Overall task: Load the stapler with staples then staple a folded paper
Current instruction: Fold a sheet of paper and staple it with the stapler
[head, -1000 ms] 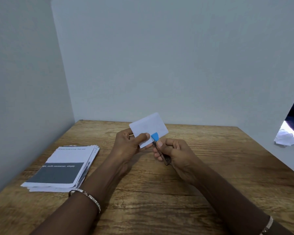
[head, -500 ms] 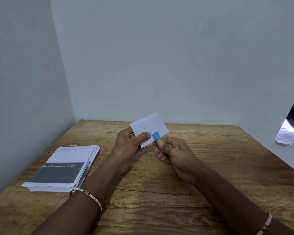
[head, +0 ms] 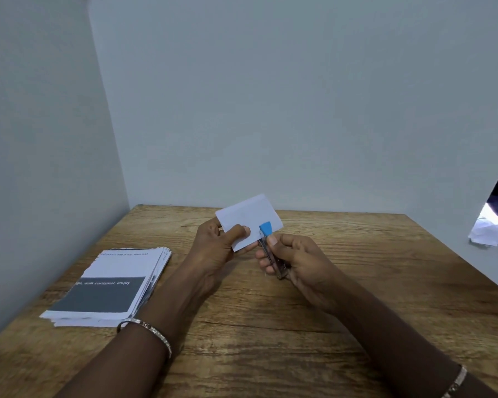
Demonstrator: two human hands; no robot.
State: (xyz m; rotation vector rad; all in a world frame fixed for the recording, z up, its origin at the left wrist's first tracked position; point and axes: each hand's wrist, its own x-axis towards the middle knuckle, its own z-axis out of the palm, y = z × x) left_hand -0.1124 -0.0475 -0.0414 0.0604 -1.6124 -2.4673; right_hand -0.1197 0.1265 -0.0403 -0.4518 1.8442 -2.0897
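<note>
Both hands are up off the wooden table, working close together in the middle of the view. The left hand has the folded paper in a pinch, thumb flat across the front face and the other fingers tucked behind the sheet. The white paper sits tilted, its far corner raised toward the grey wall, and it hangs clear of the tabletop.

Over to the right hand: it is wrapped round a small stapler, fingers curled under the metal body and the thumb lying on top. The stapler points up and away from the person, and its blue head lies right over the lower right corner of the folded paper. Whether the paper is actually between the stapler's two halves cannot be told from this angle. The metal back end of the stapler pokes out below the curled fingers, near the palm.

Down on the left side of the table lies a stack of printed sheets, slightly fanned at its edges, the top page showing a dark grey band with white lettering. It sits well apart from the hands.

A thin metal bracelet circles the left wrist, and a second bracelet shows on the right wrist near the bottom edge. At the far right, past the edge of the wall panel, some crumpled white paper shows in bright light beneath a dark shape.
</note>
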